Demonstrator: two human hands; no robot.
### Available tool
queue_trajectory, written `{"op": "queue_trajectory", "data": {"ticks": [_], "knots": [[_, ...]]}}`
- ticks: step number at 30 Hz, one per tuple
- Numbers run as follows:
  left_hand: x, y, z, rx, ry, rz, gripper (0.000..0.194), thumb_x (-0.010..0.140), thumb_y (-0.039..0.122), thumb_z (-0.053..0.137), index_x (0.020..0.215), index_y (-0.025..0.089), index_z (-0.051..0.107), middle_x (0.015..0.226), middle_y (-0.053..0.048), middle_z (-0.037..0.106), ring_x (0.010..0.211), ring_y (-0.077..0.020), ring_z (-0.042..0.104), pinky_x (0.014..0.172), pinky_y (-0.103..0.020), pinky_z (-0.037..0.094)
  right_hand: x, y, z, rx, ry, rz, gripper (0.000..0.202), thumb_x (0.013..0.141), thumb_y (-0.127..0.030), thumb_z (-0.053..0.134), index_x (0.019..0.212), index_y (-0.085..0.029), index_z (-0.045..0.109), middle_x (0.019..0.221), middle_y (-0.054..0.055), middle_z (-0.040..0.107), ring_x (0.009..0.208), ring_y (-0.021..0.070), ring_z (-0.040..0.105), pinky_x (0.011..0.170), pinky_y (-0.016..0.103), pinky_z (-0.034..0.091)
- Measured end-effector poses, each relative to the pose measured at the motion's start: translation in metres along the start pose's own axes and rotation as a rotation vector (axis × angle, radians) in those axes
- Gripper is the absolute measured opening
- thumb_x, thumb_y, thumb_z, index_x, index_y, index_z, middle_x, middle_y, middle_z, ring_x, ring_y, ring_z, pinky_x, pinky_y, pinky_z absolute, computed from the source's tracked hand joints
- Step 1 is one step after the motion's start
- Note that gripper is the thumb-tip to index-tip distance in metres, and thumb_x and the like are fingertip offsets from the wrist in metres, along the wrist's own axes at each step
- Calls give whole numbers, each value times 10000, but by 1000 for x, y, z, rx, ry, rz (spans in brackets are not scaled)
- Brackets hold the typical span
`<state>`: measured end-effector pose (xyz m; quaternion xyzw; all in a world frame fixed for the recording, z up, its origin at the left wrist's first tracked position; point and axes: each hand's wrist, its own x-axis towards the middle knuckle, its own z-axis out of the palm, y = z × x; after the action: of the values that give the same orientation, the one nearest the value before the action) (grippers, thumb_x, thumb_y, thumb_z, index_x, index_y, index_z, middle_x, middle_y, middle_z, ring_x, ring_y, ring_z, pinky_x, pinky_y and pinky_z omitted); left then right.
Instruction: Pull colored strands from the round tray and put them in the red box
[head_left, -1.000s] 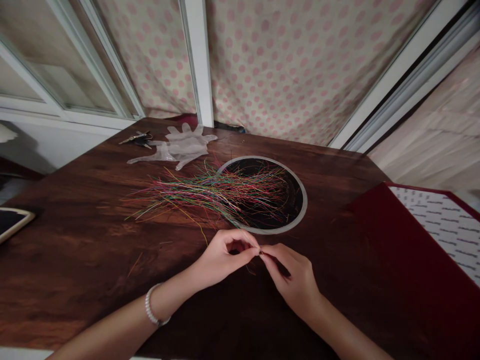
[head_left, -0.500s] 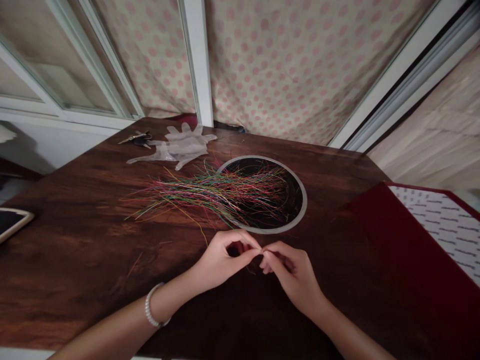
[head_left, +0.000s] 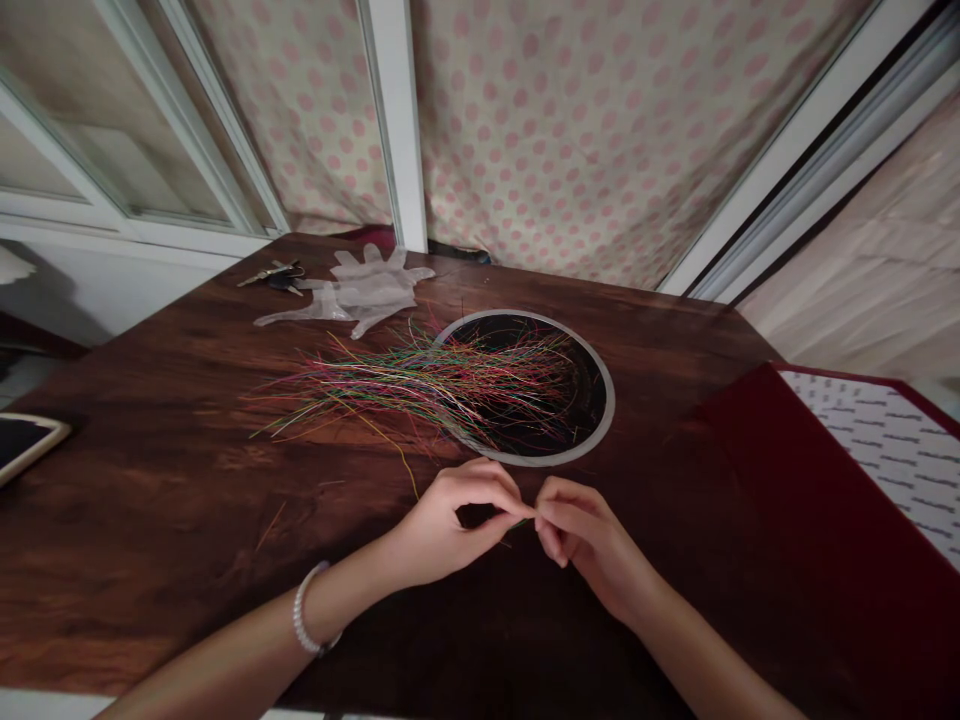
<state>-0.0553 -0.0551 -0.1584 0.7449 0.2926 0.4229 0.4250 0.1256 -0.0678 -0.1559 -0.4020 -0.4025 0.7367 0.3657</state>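
My left hand [head_left: 457,520] is closed in a pinch, its thumb and index fingertips meeting my right hand [head_left: 589,535] in front of the round mat. The right hand's fingers are pinched too. Whatever lies between the fingertips is too small to make out; a faint green bit shows beneath them. Beyond my hands a loose bundle of thin coloured wires [head_left: 420,385] spreads across the table and over a black round mat [head_left: 589,400] with a pale rim. One yellow wire [head_left: 401,455] curves from the bundle towards my left hand.
Clear plastic gloves [head_left: 367,290] and keys [head_left: 281,276] lie at the back of the wooden table [head_left: 150,420]. A dark, pale-edged object [head_left: 34,440] sits at the left edge, a red folder or case [head_left: 795,480] at the right. Behind hangs a dotted curtain [head_left: 555,130].
The joined fingertips have shifted slightly down and to the right. My right hand's fingers have curled in more, and a green bit now shows below the pinch.
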Motion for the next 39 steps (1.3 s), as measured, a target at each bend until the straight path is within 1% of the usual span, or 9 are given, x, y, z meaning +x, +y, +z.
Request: {"op": "queue_trajectory", "data": {"ticks": [4,8,12,15,18,24,28,32,39], "knots": [[0,1,-2,-231,-85,-234,114,806,176,595,824,125,696,775,-63,632,730,-134,566,678,-247,433,-1,-2,0,-12,-23,11,181,743,-228,584,596,-135,539,441,-47,440,401,46,351,431,189,220],[-1,0,-5,-581,-228,-473,136,810,232,599,846,130,681,788,-49,629,733,-138,600,715,-266,465,-2,-2,-1,-11,-94,29,159,732,-214,582,601,-133,546,440,-48,438,402,48,342,430,192,216],[-1,0,-5,-806,-304,-617,174,791,284,622,855,129,670,789,-50,634,728,-160,644,717,-304,505,-1,1,-7,55,-207,71,150,735,-228,595,629,-129,556,462,-44,463,396,46,345,417,187,223],[-2,0,-4,-787,-296,-644,163,735,268,688,795,117,670,737,-35,637,674,-121,631,679,-247,504,0,2,-10,60,-254,80,157,746,-233,596,639,-126,556,464,-42,470,395,45,348,420,185,234],[-2,-1,-3,-739,-291,-659,152,695,229,724,770,109,666,725,-30,655,637,-87,615,646,-199,493,0,3,-10,34,-247,84,169,747,-241,601,633,-127,548,456,-45,464,400,45,349,424,181,243],[-2,-3,-1,-755,-309,-699,157,720,239,701,765,126,601,775,-61,711,665,-112,656,667,-238,516,0,-2,-3,-204,-132,16,140,707,-217,585,600,-143,534,492,-40,484,418,53,378,419,182,276],[-2,-4,0,-701,-285,-747,185,714,251,706,745,137,563,756,-57,724,609,-103,663,583,-190,495,1,-5,-2,-350,-106,-12,93,677,-121,525,592,-158,528,509,-43,495,448,61,406,443,188,316],[-1,-4,-1,-633,-283,-762,188,723,280,695,799,133,607,767,-64,728,596,-109,667,554,-182,486,2,-4,-3,-429,-87,-45,116,665,-84,490,589,-162,531,507,-50,477,463,65,404,449,192,306],[-1,-4,0,-590,-255,-766,196,740,304,675,802,121,647,763,-71,724,591,-120,669,541,-193,493,0,-1,0,-612,-6,-157,144,733,-135,494,593,-166,503,527,-45,442,498,77,381,469,207,294]]}}
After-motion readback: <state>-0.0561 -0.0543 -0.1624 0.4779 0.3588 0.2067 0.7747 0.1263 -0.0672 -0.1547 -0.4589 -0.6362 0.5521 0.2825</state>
